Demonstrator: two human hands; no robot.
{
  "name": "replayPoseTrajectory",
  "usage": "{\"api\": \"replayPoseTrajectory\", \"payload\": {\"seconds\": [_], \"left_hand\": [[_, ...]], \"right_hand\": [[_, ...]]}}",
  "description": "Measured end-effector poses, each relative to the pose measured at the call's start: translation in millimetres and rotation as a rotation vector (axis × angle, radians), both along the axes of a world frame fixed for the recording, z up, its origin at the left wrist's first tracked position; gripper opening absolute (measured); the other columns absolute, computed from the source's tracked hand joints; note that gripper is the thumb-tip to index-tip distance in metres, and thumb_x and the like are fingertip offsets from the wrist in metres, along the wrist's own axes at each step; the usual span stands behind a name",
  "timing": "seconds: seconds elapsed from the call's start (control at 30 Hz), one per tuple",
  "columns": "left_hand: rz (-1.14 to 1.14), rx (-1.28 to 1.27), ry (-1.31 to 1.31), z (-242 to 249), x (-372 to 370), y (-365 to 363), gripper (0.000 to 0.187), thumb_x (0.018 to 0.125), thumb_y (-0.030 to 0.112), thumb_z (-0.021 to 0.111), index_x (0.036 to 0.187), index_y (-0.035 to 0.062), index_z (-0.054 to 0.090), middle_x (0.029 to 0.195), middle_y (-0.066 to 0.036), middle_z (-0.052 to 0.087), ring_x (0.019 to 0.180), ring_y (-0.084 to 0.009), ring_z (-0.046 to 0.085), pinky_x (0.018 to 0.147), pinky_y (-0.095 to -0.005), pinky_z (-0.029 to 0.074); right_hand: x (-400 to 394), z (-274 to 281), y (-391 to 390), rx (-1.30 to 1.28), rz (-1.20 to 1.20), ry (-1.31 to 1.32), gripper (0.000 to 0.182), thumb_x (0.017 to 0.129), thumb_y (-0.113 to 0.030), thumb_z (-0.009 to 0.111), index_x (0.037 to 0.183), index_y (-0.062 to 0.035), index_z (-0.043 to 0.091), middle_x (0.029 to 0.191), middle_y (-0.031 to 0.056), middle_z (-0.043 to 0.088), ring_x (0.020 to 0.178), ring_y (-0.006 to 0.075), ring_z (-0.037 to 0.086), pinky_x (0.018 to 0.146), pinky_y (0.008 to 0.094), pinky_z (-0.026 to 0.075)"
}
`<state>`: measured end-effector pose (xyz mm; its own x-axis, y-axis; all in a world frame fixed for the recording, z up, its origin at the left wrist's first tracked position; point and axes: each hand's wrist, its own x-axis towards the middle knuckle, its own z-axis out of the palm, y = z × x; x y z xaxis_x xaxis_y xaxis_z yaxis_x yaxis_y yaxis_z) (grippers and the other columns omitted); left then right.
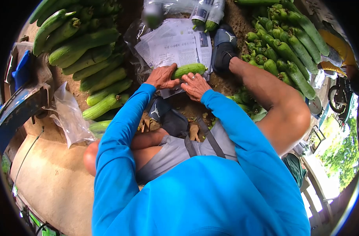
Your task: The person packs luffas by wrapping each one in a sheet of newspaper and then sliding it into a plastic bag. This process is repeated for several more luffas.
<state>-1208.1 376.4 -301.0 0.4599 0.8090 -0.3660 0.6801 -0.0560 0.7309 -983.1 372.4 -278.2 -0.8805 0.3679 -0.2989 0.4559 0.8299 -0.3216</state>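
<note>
A long green gourd [189, 70] lies crosswise over the near part of some stacked newspaper sheets [171, 49]. My left hand [163, 77] is closed around its left end, which the fingers partly hide. Against its near side, toward the right, press the bent fingers of my right hand [195, 86], with a ring on one finger. Beyond the sheets are gourds wrapped in newspaper [202, 11], their green ends showing. Clear plastic [135, 35] lies crumpled along the left side of the paper.
Large piles of green gourds lie on the left [89, 47] and right [283, 43]. My shoes [224, 43] flank the papers on the bare ground. A clear plastic bag [71, 118] rests at the left. A wheel [337, 98] shows at far right.
</note>
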Motion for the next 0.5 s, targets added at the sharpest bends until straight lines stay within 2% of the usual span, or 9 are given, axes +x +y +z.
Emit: {"api": "replayPoseTrajectory", "payload": {"seconds": [0.17,0.27,0.33,0.4,0.47,0.5], "left_hand": [[-0.064,-0.087,0.019,-5,11,-7,0.058,0.077,0.047,0.063,0.111,0.0025,0.049,0.094,-0.027,0.063,0.086,-0.0473,0.06,0.074,-0.053,0.045],[-0.104,0.003,-0.006,-12,13,-12,0.052,0.078,0.044,0.064,0.111,0.0078,0.047,0.091,-0.024,0.062,0.087,-0.0445,0.061,0.072,-0.0526,0.047],[-0.13,0.008,-0.026,-15,11,-15,0.055,0.079,0.043,0.063,0.118,0.0088,0.045,0.1,-0.023,0.061,0.094,-0.0427,0.059,0.077,-0.0507,0.048],[-0.113,-0.03,-0.018,-8,7,-8,0.051,0.081,0.042,0.062,0.117,0.0077,0.05,0.106,-0.022,0.059,0.1,-0.0405,0.058,0.082,-0.0486,0.048],[-0.027,0.023,0.052,-2,-3,-1,0.051,0.086,0.041,0.06,0.118,0.0016,0.054,0.111,-0.022,0.059,0.104,-0.0414,0.055,0.089,-0.0476,0.046],[0.116,0.095,0.029,7,-8,2,0.039,0.084,0.031,0.062,0.111,0.0018,0.057,0.107,-0.02,0.059,0.101,-0.0389,0.056,0.088,-0.0445,0.046]], "right_hand": [[-1,-4,-2,0.029,-0.081,0.061,0.034,0.071,-0.018,0.075,0.1,-0.0108,0.059,0.124,0.0114,0.045,0.118,0.0327,0.043,0.086,0.0474,0.04],[2,-9,3,0.0,-0.1,0.09,0.028,0.074,-0.017,0.071,0.099,-0.0107,0.06,0.123,0.0124,0.047,0.118,0.0337,0.043,0.086,0.0484,0.041],[4,-10,5,-0.078,-0.195,0.071,0.022,0.077,-0.019,0.067,0.097,-0.0099,0.061,0.123,0.0117,0.049,0.115,0.0339,0.046,0.088,0.0487,0.041],[4,-12,11,-0.125,-0.24,0.091,0.021,0.078,-0.019,0.065,0.096,-0.0092,0.061,0.121,0.0111,0.051,0.113,0.0333,0.048,0.088,0.0485,0.041],[1,-14,13,-0.186,-0.287,0.113,0.02,0.079,-0.02,0.064,0.096,-0.0084,0.062,0.119,0.0106,0.053,0.111,0.0328,0.049,0.089,0.0483,0.042],[-1,-15,17,-0.201,-0.369,0.15,0.021,0.08,-0.021,0.063,0.096,-0.0078,0.061,0.117,0.0098,0.054,0.11,0.032,0.05,0.089,0.048,0.042]]}}
